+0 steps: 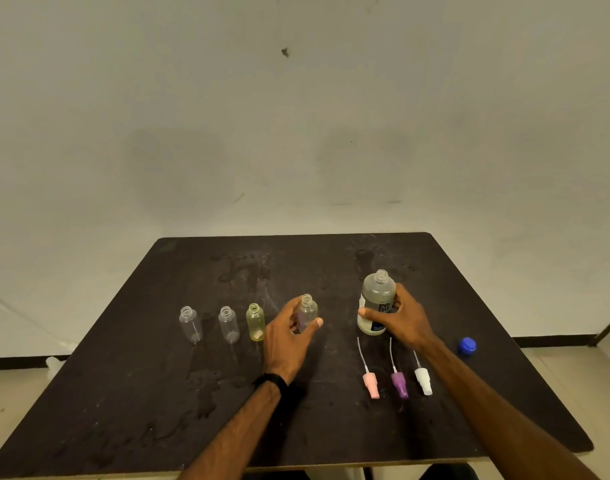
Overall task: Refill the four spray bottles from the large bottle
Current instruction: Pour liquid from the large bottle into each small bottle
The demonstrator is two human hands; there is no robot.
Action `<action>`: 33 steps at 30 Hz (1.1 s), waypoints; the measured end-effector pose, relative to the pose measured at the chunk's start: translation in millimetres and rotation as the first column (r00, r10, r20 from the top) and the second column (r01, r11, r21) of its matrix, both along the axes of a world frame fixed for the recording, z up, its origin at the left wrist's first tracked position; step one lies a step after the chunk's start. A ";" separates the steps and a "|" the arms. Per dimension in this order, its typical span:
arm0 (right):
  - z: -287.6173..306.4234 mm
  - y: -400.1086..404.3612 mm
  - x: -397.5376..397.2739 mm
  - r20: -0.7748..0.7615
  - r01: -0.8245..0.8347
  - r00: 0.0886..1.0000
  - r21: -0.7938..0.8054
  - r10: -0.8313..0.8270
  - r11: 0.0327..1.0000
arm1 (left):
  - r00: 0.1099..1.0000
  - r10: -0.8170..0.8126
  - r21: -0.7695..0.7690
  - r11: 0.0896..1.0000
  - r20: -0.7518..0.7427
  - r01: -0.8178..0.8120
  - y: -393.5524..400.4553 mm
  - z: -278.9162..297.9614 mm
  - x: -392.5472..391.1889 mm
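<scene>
Four small uncapped spray bottles stand in a row on the dark table (158, 393): two clear ones (190, 323) (229, 324), a yellowish one (255, 322) and a purple-tinted one (307, 311). My left hand (289, 337) holds the purple-tinted bottle, thumb on its right side. The large bottle (377, 299), uncapped with a white and blue label, stands to the right, and my right hand (400, 320) grips its lower half.
Three spray heads with dip tubes lie near the front right: pink (370, 384), purple (399, 384) and white (423, 380). A blue cap (467, 346) rests by the right edge. Wet patches mark the table. A bare wall rises behind.
</scene>
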State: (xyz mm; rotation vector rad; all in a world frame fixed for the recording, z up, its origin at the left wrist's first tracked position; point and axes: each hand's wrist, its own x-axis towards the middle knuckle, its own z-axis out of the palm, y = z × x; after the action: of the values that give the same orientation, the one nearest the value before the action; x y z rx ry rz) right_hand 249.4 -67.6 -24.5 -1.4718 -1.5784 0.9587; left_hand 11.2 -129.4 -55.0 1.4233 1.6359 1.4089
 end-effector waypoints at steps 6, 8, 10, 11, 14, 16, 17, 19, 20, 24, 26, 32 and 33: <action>1.4 -1.9 -8.6 0.064 0.026 0.997 0.080 -0.031 0.996 | 0.999 -0.022 -0.003 1.000 0.049 0.022 3.9 -1.0 1.3; 3.2 -1.6 -12.6 0.078 0.011 0.997 0.094 -0.018 0.996 | 0.998 -0.024 0.000 1.000 0.064 0.024 4.9 -1.9 0.5; 6.0 -1.3 -15.5 0.106 -0.019 0.994 0.106 0.008 0.994 | 0.997 -0.028 0.007 1.000 0.075 0.027 5.0 -1.5 -1.3; 7.5 -1.0 -17.1 0.122 -0.036 0.992 0.116 0.022 0.993 | 0.996 -0.029 0.010 1.000 0.079 0.028 4.7 -1.4 -2.9; 14.9 -0.2 -19.5 0.179 -0.109 0.981 0.164 0.079 0.980 | 0.996 -0.043 0.020 0.999 0.081 0.042 3.9 0.6 -5.2; 21.2 1.0 -20.4 0.257 -0.173 0.959 0.203 0.118 0.964 | 0.996 -0.055 0.028 0.998 0.070 0.053 4.1 0.9 -5.9; 24.0 1.8 -20.4 0.310 -0.205 0.942 0.219 0.131 0.954 | 0.996 -0.061 0.033 0.998 0.060 0.059 4.6 0.1 -5.9; 28.5 3.5 -20.5 0.409 -0.273 0.898 0.231 0.161 0.934 | 0.997 -0.064 0.049 0.997 0.042 0.061 5.5 -1.1 -5.6; 30.0 4.1 -20.5 0.450 -0.305 0.875 0.230 0.177 0.924 | 0.998 -0.060 0.056 0.997 0.032 0.058 5.5 -1.8 -5.4; 33.8 6.6 -19.0 0.573 -0.387 0.794 0.222 0.201 0.895 | 0.999 -0.046 0.078 0.996 0.009 0.045 6.4 -3.1 -5.5; 35.9 8.0 -19.8 0.627 -0.423 0.750 0.208 0.212 0.882 | 0.999 -0.045 0.080 0.996 0.005 0.044 5.7 -1.9 -6.4; 40.8 9.1 -23.3 0.690 -0.462 0.687 0.174 0.228 0.870 | 0.999 -0.046 0.081 0.996 0.001 0.046 4.8 -4.5 -5.6; 41.7 8.6 -24.5 0.695 -0.467 0.681 0.173 0.228 0.867 | 0.999 -0.042 0.081 0.996 -0.003 0.042 4.3 -4.3 -5.4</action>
State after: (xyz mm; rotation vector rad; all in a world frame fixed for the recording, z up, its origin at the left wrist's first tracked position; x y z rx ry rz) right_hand 224.9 -59.0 17.2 -1.3367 -2.4822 0.2998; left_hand 5.8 -125.2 -59.3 1.4960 1.5561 1.4657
